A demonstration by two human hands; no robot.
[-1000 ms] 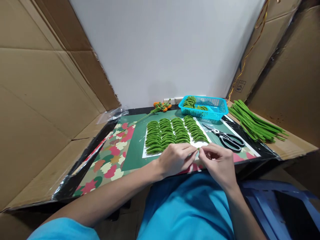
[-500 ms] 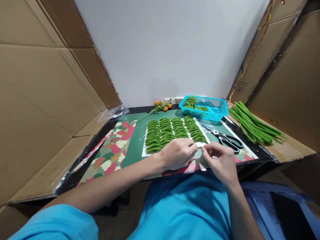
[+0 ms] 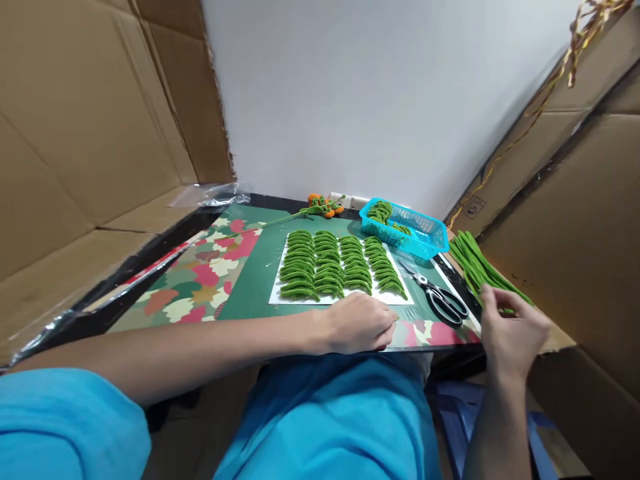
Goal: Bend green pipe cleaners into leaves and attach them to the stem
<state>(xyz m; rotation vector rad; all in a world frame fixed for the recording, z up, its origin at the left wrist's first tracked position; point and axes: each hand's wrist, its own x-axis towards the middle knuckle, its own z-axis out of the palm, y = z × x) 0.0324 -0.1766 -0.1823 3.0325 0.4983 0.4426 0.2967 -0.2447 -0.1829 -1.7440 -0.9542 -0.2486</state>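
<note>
My left hand [image 3: 361, 323] is closed at the table's front edge, just below a white sheet [image 3: 276, 293]; a tiny green tip shows at its fingertips, but the rest of what it holds is hidden. Four columns of curved green fuzzy pieces [image 3: 328, 267] lie on that sheet. Over at the right, my right hand [image 3: 513, 327] has thumb and fingers curled together beside a bundle of long green fuzzy stems [image 3: 480, 263]; whether it grips one cannot be made out. Black-handled scissors [image 3: 440, 297] lie between the sheet and my right hand.
A blue plastic basket [image 3: 430, 241] with more green pieces stands behind the scissors. An orange flower stem [image 3: 313, 209] lies at the back of the green mat [image 3: 255, 280]. Cardboard walls [image 3: 565, 220] flank the table, and a blue stool [image 3: 457, 407] is below right.
My right hand has moved away from my left, rightward to the stems. My left hand stays closed near the front edge. The camera view has shifted.
</note>
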